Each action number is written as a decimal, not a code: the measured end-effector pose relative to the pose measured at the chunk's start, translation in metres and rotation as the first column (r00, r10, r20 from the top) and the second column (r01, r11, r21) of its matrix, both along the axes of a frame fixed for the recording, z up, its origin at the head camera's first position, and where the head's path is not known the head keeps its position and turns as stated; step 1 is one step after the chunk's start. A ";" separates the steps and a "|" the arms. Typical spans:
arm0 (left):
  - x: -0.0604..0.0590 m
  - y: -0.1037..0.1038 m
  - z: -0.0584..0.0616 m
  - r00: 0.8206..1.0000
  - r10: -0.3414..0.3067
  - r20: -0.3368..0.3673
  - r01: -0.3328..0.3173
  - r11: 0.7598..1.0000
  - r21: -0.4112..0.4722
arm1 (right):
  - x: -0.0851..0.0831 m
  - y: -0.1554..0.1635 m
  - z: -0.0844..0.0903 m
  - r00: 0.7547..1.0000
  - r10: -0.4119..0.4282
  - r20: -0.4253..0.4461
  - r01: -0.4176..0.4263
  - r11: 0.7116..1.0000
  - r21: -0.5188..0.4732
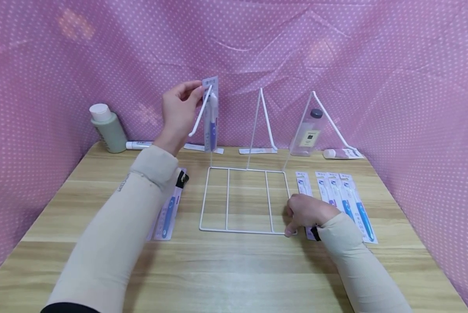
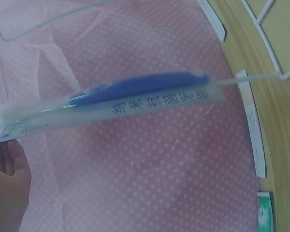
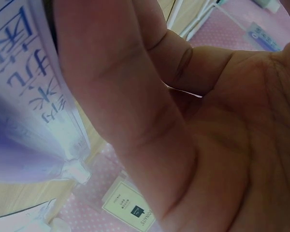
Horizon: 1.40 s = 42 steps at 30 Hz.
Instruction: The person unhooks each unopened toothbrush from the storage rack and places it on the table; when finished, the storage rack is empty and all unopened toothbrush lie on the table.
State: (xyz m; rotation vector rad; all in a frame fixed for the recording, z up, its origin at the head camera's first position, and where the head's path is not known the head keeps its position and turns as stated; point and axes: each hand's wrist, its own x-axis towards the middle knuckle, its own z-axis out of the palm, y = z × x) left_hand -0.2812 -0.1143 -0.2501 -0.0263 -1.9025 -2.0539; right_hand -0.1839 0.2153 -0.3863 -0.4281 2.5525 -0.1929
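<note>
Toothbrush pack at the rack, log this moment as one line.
left hand: pinches toothbrush pack at left hook | right hand: rests on wire rack base corner | packs on table

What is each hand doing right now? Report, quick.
Left hand: pinches the packaged toothbrush at the left hook.
Right hand: rests on the wire rack corner; grip unclear.

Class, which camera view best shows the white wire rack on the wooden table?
The head view: the whole white wire rack shows, flat base and three upright hooks. The left wrist view catches only a few of its wires; the right wrist view shows only bits of white wire behind the palm.
</note>
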 end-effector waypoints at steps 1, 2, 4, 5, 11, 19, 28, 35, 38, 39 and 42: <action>0.000 0.000 0.000 1.000 0.002 0.002 -0.002 1.000 0.003 | 0.000 0.000 0.000 1.000 -0.002 0.001 0.002 1.000 -0.003; 0.000 0.000 0.000 1.000 0.005 0.005 -0.005 1.000 0.007 | 0.000 0.000 0.000 1.000 -0.001 0.001 0.001 1.000 -0.006; 0.001 0.001 0.001 1.000 0.009 0.011 -0.009 1.000 0.014 | 0.000 0.000 0.000 1.000 -0.004 0.001 0.004 1.000 -0.012; 0.001 0.001 0.000 1.000 0.009 0.009 -0.010 1.000 0.017 | 0.001 0.000 0.000 1.000 -0.004 0.001 0.004 1.000 -0.013; 0.003 0.001 0.000 1.000 -0.012 -0.006 0.013 0.999 0.043 | 0.000 0.000 -0.001 1.000 -0.009 -0.001 0.009 1.000 -0.005; 0.010 -0.002 0.001 0.999 -0.035 0.005 0.035 0.999 0.016 | 0.001 0.001 -0.001 1.000 -0.009 -0.007 0.008 1.000 -0.011; 0.020 -0.005 0.000 0.999 -0.052 -0.012 0.052 0.999 0.007 | 0.001 0.000 0.000 1.000 -0.006 -0.002 0.006 1.000 -0.017; 0.033 -0.008 -0.006 0.995 -0.080 -0.055 0.081 0.997 0.009 | 0.001 0.001 0.000 1.000 0.007 -0.010 -0.007 1.000 -0.028; 0.039 -0.009 -0.008 0.994 -0.083 -0.071 0.083 0.997 0.000 | 0.001 0.001 0.001 1.000 0.012 -0.011 -0.012 1.000 -0.028; 0.042 -0.010 -0.008 0.994 -0.083 -0.076 0.084 0.996 0.003 | 0.001 0.001 0.001 1.000 0.014 -0.012 -0.014 1.000 -0.027; 0.050 -0.012 -0.010 0.992 -0.090 -0.090 0.091 0.996 0.013 | 0.001 0.001 0.001 1.000 0.013 -0.010 -0.013 1.000 -0.027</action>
